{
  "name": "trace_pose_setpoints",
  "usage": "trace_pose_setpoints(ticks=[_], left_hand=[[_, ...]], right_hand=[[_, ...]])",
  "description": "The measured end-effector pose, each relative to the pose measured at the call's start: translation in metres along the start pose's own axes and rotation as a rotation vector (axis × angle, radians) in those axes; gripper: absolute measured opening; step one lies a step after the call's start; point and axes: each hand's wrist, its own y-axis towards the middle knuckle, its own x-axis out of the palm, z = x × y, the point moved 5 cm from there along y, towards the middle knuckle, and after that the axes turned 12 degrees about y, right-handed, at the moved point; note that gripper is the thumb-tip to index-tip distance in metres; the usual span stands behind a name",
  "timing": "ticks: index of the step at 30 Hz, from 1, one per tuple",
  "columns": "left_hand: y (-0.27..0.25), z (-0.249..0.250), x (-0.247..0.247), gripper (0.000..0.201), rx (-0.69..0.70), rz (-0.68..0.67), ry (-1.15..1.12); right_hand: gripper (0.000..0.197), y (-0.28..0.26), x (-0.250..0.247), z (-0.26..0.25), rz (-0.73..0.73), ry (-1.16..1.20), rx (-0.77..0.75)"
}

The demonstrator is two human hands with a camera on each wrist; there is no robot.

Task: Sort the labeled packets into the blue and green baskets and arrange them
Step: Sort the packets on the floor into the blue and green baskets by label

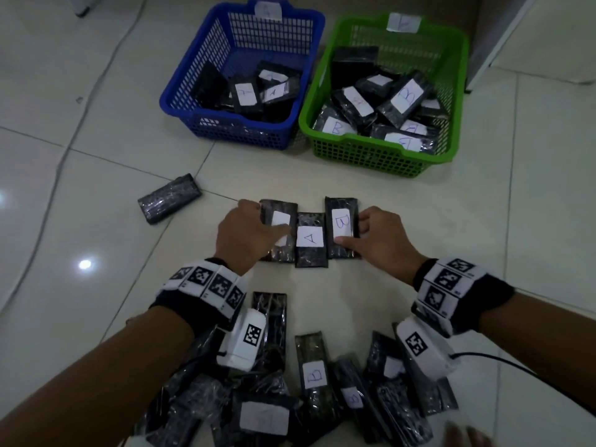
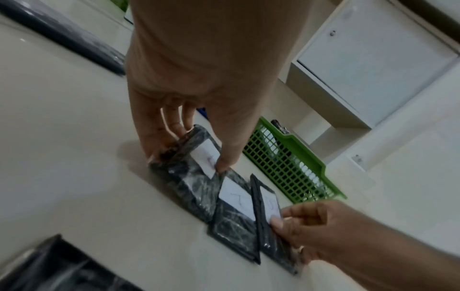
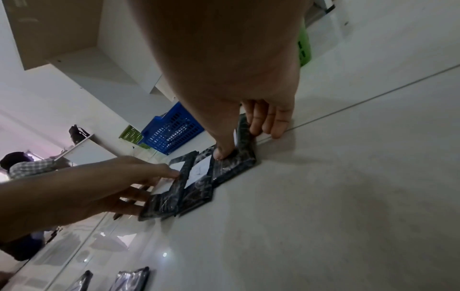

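Glossy pale tiled floor [image 1: 96, 175], white cabinet [image 2: 373, 65] behind, left hand [image 1: 245, 235] and right hand [image 1: 380, 241] pinching packets [image 1: 310, 240]

Three packets [image 1: 310, 237] side by side before two baskets [image 1: 380, 156], loose pile [image 1: 309, 388] nearest.

White tiled floor [image 1: 483, 221]; blue basket [image 1: 206, 101], green basket [image 1: 380, 159] at far edge; three packets [image 1: 310, 253] mid-floor; loose pile [image 1: 316, 395] near edge.

glossy white tiled floor [image 1: 483, 221], white cabinet [image 2: 373, 59]
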Motion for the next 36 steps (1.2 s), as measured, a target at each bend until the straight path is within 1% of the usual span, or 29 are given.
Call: trace_pose_setpoints(ticks=[1, 2, 4, 5, 6, 7, 8, 9, 10, 11, 12, 14, 15, 16, 17, 18, 19, 20, 22, 25, 27, 29, 30, 32, 35, 36], left_hand=[[0.002, -0.002, -0.001, 0.039, -0.017, -0.013, -0.060], [0.003, -0.004, 0.000, 0.031, -0.029, -0.058, -0.110], [0.004, -0.004, 0.003, 0.028, -0.050, -0.137, -0.212], [0.003, -0.003, 0.003, 0.024, -0.055, -0.155, -0.287], [0.000, 0.001, 0.004, 0.020, -0.059, -0.188, -0.382], [-0.003, 0.005, 0.007, 0.018, -0.070, -0.256, -0.474], [-0.007, 0.008, 0.012, 0.018, -0.090, -0.340, -0.558], [-0.011, 0.011, 0.018, 0.019, -0.113, -0.401, -0.595], [-0.014, 0.012, 0.022, 0.018, -0.122, -0.412, -0.592], [-0.013, 0.011, 0.025, 0.016, -0.104, -0.369, -0.536], [-0.012, 0.012, 0.028, 0.015, -0.056, -0.307, -0.446], [-0.015, 0.018, 0.032, 0.016, 0.047, -0.217, -0.261], [-0.019, 0.023, 0.034, 0.020, 0.081, -0.191, -0.213], [-0.020, 0.027, 0.037, 0.030, 0.104, -0.163, -0.194], [-0.020, 0.028, 0.041, 0.042, 0.095, -0.137, -0.195], [-0.019, 0.031, 0.043, 0.048, 0.079, -0.123, -0.196], [-0.018, 0.034, 0.045, 0.046, 0.064, -0.136, -0.198], [-0.018, 0.038, 0.045, 0.037, 0.051, -0.166, -0.209], [-0.016, 0.043, 0.046, 0.019, 0.013, -0.233, -0.245], [-0.017, 0.043, 0.043, 0.017, 0.017, -0.252, -0.248], [-0.014, 0.041, 0.036, 0.017, 0.044, -0.253, -0.326], [-0.008, 0.041, 0.013, 0.016, 0.053, -0.247, -0.481], [-0.002, 0.041, -0.005, 0.019, 0.052, -0.221, -0.563], [0.018, 0.037, -0.046, 0.028, 0.048, -0.100, -0.668], [0.058, 0.040, -0.102, 0.058, 0.083, 0.114, -0.743], [0.072, 0.044, -0.117, 0.062, 0.078, 0.165, -0.777]], right_hand=[[0.059, 0.001, -0.001, -0.001, 0.010, 0.010, 0.036], [0.053, 0.000, -0.001, -0.003, 0.012, 0.018, 0.065], [0.036, -0.003, -0.003, -0.007, 0.004, 0.018, 0.100], [0.033, -0.005, -0.003, -0.011, -0.004, 0.012, 0.105], [0.034, -0.007, -0.002, -0.016, -0.014, 0.000, 0.103], [0.033, -0.010, -0.001, -0.018, -0.014, 0.001, 0.100], [0.026, -0.011, -0.001, -0.018, -0.009, 0.009, 0.099], [0.023, -0.012, 0.000, -0.018, 0.001, 0.012, 0.099], [0.033, -0.012, 0.001, -0.016, 0.009, 0.019, 0.110], [0.041, -0.012, 0.001, -0.013, 0.016, 0.022, 0.123], [0.043, -0.012, 0.002, -0.010, 0.017, 0.029, 0.141], [0.038, -0.012, 0.003, -0.006, -0.002, 0.031, 0.166], [0.036, -0.013, 0.004, -0.004, -0.010, 0.030, 0.179], [0.032, -0.014, 0.004, -0.003, -0.013, 0.031, 0.192], [0.026, -0.015, 0.004, -0.003, -0.009, 0.047, 0.197], [0.020, -0.016, 0.004, -0.003, 0.007, 0.079, 0.194], [0.021, -0.018, 0.002, -0.004, 0.027, 0.114, 0.193], [0.026, -0.020, 0.001, -0.004, 0.050, 0.141, 0.199], [0.027, -0.021, -0.002, -0.002, 0.090, 0.190, 0.207], [0.034, -0.020, -0.007, 0.002, 0.137, 0.273, 0.242], [0.034, -0.016, -0.015, -0.004, 0.154, 0.331, 0.236], [0.033, -0.010, -0.031, -0.021, 0.147, 0.367, 0.203], [0.033, -0.005, -0.042, -0.031, 0.142, 0.414, 0.190], [0.033, 0.009, -0.067, -0.055, 0.157, 0.560, 0.164], [0.032, 0.043, -0.109, -0.089, 0.249, 0.728, 0.097], [0.029, 0.058, -0.119, -0.100, 0.281, 0.771, 0.071]])
